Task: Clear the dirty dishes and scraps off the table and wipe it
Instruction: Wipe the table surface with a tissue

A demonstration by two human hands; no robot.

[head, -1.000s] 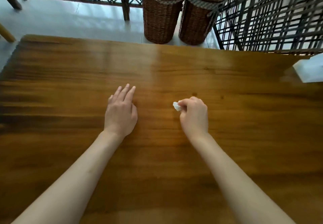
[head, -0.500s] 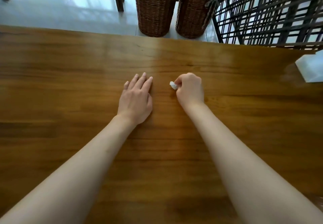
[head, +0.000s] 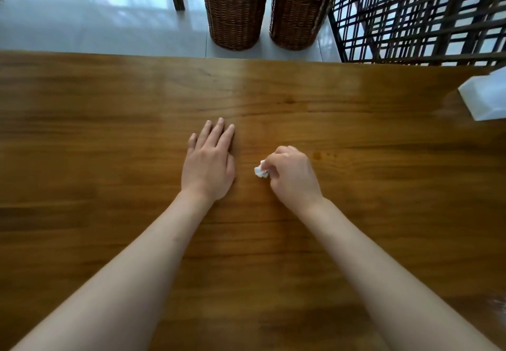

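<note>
The wooden table (head: 109, 131) fills most of the view. My right hand (head: 294, 178) is closed on a small crumpled white tissue (head: 261, 170), pressed to the tabletop near the middle; only a bit of the tissue pokes out past the fingertips. My left hand (head: 209, 164) lies flat on the wood just to the left, fingers together, holding nothing. A few small dark spots (head: 317, 155) mark the wood right of my right hand.
A white box-like object (head: 486, 99) sits at the table's right edge. Beyond the far edge stand two wicker baskets (head: 235, 8) on a pale tiled floor, with a dark lattice screen (head: 410, 14) at the right.
My right hand has slid the tissue back toward me and a little right, away from my left hand. The left hand stays flat on the table.
</note>
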